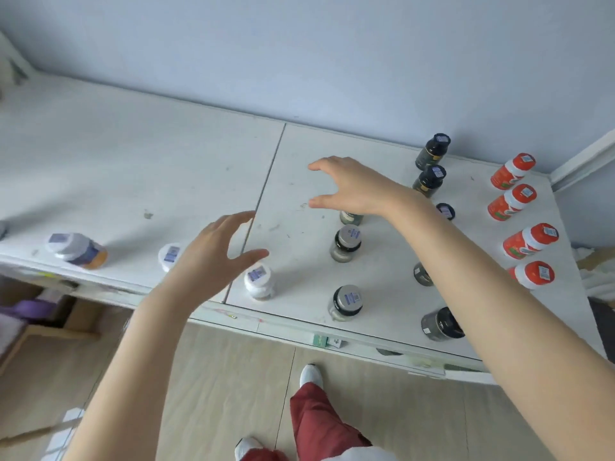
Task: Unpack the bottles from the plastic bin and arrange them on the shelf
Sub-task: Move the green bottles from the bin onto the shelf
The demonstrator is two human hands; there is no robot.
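A white shelf top (166, 154) carries bottles in rows. Several red bottles with white caps (529, 241) stand at the far right. Dark bottles (432, 150) line up left of them, then grey-capped jars (346, 242). White-capped bottles (259, 281) stand along the front edge, one (77, 250) at the far left. My left hand (213, 257) hovers open over the front edge, partly covering a white-capped bottle (169, 256). My right hand (349, 188) floats open above the shelf, just over a grey jar (350, 217). Neither hand holds anything. The plastic bin is out of view.
A blue-grey wall (299, 61) backs the shelf. A seam (266, 188) splits the shelf top in two. Cardboard boxes (50, 321) sit on the floor at lower left. My legs in red trousers (316, 424) stand on the pale wood floor.
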